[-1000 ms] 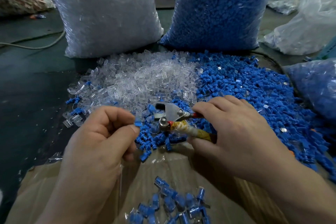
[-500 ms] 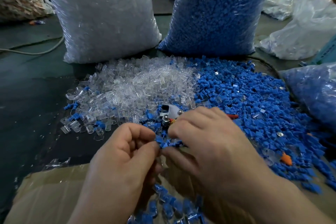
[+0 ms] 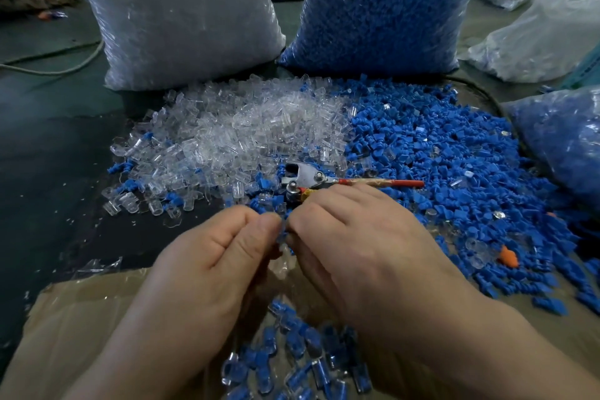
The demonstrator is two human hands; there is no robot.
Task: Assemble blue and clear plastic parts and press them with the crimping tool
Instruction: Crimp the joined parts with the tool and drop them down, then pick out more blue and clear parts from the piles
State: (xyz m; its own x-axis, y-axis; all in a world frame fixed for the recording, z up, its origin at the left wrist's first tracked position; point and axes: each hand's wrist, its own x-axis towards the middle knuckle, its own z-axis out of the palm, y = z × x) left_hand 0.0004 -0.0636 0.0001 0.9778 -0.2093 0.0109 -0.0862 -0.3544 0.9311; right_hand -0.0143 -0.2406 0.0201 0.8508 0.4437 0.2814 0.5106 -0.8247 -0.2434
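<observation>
At your left stands a tall clear plastic sack (image 3: 181,10) stuffed with clear parts, with a loose heap of clear plastic caps (image 3: 246,130) before it. Your left hand (image 3: 207,263) pinches a small blue-and-clear plastic piece (image 3: 281,234), above a brown cardboard box (image 3: 81,318) of assembled blue-in-clear pieces (image 3: 302,357). Your right hand (image 3: 363,253) pinches the same piece. The metal crimping tool with red handle (image 3: 311,180) lies just behind your right fingers, on the heap of blue plastic plugs (image 3: 438,153), below the sack of blue parts (image 3: 383,3).

Two bare forearms reach forward, backs of the hands up. The left hand (image 3: 220,256) and right hand (image 3: 357,253) meet fingertip to fingertip, thumbs and forefingers pinching a small blue part (image 3: 281,233) between them.
</observation>
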